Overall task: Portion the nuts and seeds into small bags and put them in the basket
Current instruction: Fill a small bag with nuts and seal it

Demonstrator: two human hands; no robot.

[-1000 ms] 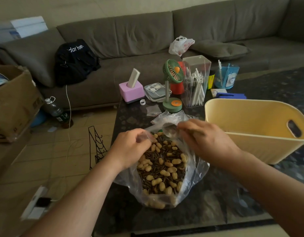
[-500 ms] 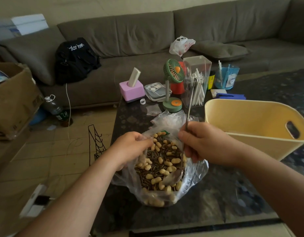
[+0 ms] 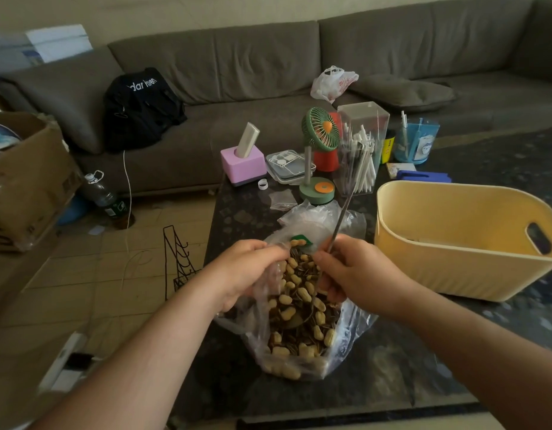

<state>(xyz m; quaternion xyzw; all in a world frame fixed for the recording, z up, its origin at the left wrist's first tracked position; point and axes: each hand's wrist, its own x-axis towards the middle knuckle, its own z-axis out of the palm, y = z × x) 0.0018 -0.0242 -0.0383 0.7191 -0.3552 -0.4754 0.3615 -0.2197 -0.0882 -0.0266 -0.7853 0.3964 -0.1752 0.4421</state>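
Head view: hands, left (image 3: 243, 271) pinching clear nut-and-seed bag (image 3: 299, 321), right (image 3: 358, 274) gripping spoon (image 3: 341, 220).

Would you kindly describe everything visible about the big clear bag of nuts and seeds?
The clear plastic bag sits upright and crinkled on the dark table, mouth open, filled with peanuts in shells and striped seeds. The left hand grips its rim; the right hand holds a metal spoon in its mouth.

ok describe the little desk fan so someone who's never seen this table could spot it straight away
On the dark coffee table in front of the grey sofa, look at the far clutter beyond the clear bag of nuts. The fan stands between the pink box and the clear pen holder. It alone has a green round cage with an orange hub.
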